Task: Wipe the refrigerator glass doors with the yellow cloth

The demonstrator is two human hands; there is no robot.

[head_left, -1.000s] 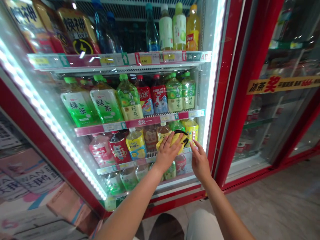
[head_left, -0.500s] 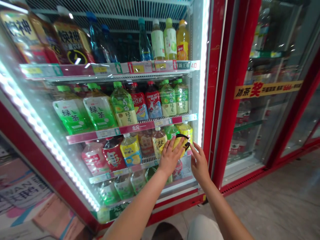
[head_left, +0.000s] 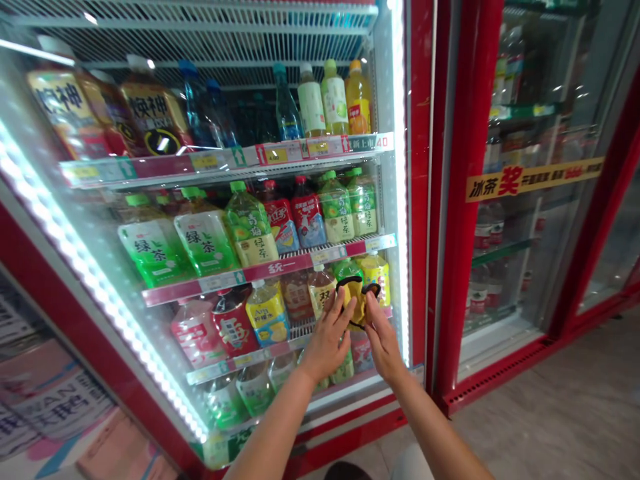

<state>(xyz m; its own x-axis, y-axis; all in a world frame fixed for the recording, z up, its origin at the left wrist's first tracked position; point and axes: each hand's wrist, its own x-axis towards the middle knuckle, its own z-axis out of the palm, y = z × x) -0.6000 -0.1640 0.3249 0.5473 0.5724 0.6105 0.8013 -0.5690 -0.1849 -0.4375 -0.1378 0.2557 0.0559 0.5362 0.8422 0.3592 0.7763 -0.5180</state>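
Pinching the right edge of a yellow cloth (head_left: 354, 297) with black trim, the right hand (head_left: 384, 337) has its fingers narrow; the left hand (head_left: 327, 337) lays loosely spread fingers over the left side, though I cannot tell if they grip. The cloth is in front of the lower bottles (head_left: 267, 313) in a lit cooler (head_left: 419, 167). A slack pinch could let it drop. Glare suggests smooth glass; cartons (head_left: 55, 400) stand left, grey floor (head_left: 530, 407) stretches right

l hand (head_left: 324, 341), r hand (head_left: 384, 340) adj., arms (head_left: 280, 417) fwd
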